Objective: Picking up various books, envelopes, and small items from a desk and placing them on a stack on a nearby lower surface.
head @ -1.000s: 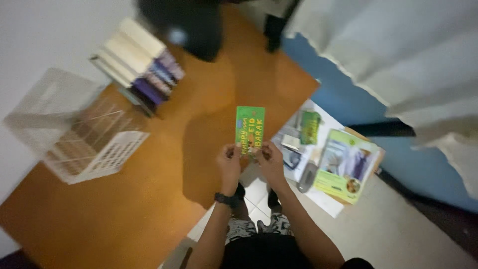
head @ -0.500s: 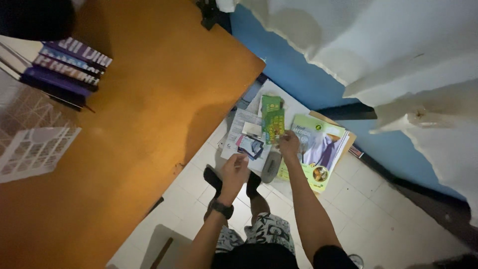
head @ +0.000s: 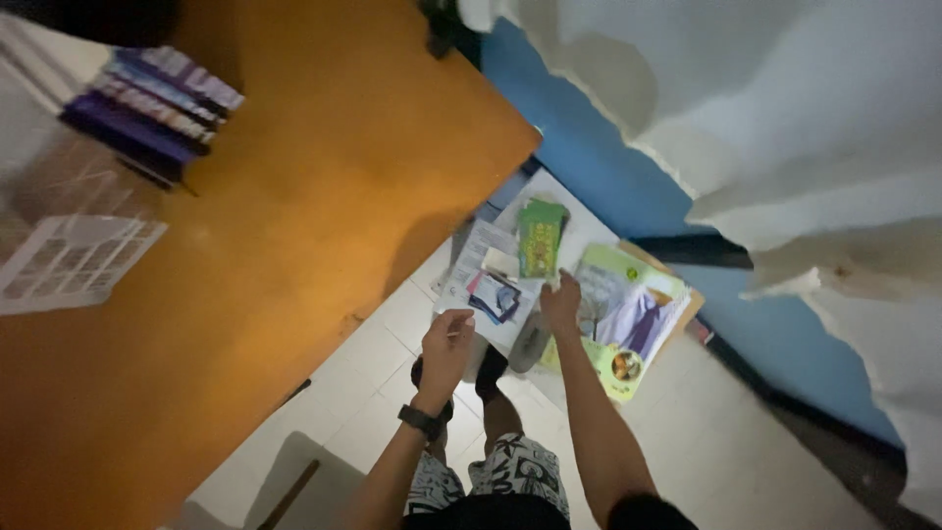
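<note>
Item: green card (head: 541, 238), lying atop the loose papers (head: 481, 270) on the floor, beyond the tabletop (head: 294, 196) edge. My right hand (head: 561, 302) rests fingertips just below it, holding nothing; left hand (head: 446, 345) half-curled, empty. Risk, I judge: a nudge slides the stack apart.

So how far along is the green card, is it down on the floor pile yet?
Looks done: the green card lies on the paper pile on the floor, beside the desk. In hand: the right hand is at the card's lower edge; whether it grips it I cannot tell. The left hand hovers loosely curled and seems empty. Left: books and basket sit untouched on the desk.
</note>
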